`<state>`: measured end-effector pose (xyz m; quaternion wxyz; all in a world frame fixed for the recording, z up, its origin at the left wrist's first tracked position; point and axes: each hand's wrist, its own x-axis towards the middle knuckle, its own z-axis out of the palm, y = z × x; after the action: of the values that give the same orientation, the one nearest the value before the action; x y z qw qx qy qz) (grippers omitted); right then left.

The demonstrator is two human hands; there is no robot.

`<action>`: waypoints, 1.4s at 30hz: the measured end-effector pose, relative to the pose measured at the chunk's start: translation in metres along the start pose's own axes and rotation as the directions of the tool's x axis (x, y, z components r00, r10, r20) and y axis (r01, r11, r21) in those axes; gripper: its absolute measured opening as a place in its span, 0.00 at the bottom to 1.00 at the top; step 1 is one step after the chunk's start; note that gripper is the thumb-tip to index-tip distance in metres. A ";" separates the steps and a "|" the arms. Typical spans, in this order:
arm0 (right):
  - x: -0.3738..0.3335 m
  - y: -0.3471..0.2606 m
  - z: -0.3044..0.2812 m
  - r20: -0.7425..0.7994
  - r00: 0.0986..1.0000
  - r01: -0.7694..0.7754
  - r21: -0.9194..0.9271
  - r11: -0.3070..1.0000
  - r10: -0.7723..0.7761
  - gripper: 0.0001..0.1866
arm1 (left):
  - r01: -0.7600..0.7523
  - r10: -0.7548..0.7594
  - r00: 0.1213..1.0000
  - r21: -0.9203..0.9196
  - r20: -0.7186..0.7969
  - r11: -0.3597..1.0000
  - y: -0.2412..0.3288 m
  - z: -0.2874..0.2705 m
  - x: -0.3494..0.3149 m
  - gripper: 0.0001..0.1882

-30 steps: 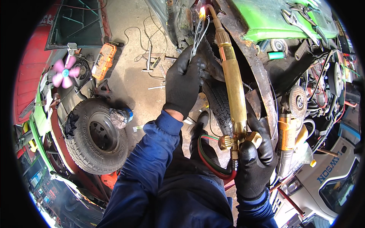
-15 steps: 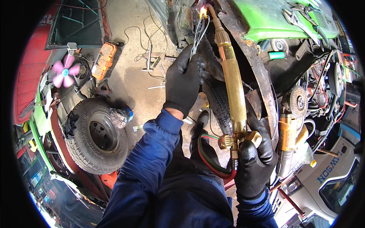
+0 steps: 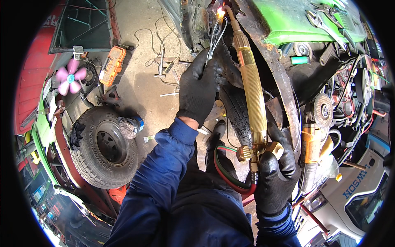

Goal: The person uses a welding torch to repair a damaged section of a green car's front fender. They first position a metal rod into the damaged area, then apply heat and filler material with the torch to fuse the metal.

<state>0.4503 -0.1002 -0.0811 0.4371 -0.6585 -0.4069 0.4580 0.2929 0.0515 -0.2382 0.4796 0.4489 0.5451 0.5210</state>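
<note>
My right hand (image 3: 276, 177), in a black glove, is closed round the valve end of a brass gas torch (image 3: 253, 86). From its lower end a red and green hose pair (image 3: 226, 175) loops away. The torch's bent tip points at rusty body metal (image 3: 201, 24) at the top, where a bright flame (image 3: 221, 13) glows. My left hand (image 3: 199, 84), also gloved, pinches a bundle of looped wire (image 3: 215, 37). The wire's looped far end reaches up to just beneath the flame. Whether the wire touches the metal I cannot tell.
A rusty fender edge (image 3: 284, 78) and green panel (image 3: 288, 20) stand to the right, with pliers (image 3: 325, 26) on top. An angle grinder (image 3: 311, 144) lies beside the engine parts. At left are a loose wheel (image 3: 105, 148), orange case (image 3: 112, 66), hammer (image 3: 161, 64) and pink fan (image 3: 70, 77).
Both hands, the torch and the wire keep almost the same place. The glow at the torch tip looks slightly different in shape, and the fan blades have turned.
</note>
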 end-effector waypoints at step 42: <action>0.004 0.005 0.007 -0.042 0.999 0.009 -0.060 0.998 -0.012 0.40 | 0.143 -0.141 0.989 -0.088 0.032 0.986 0.008 -0.001 -0.008 0.21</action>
<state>0.4452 -0.0964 -0.0882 0.4280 -0.6788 -0.4146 0.4292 0.2930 0.0442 -0.2296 0.5422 0.3932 0.5455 0.5038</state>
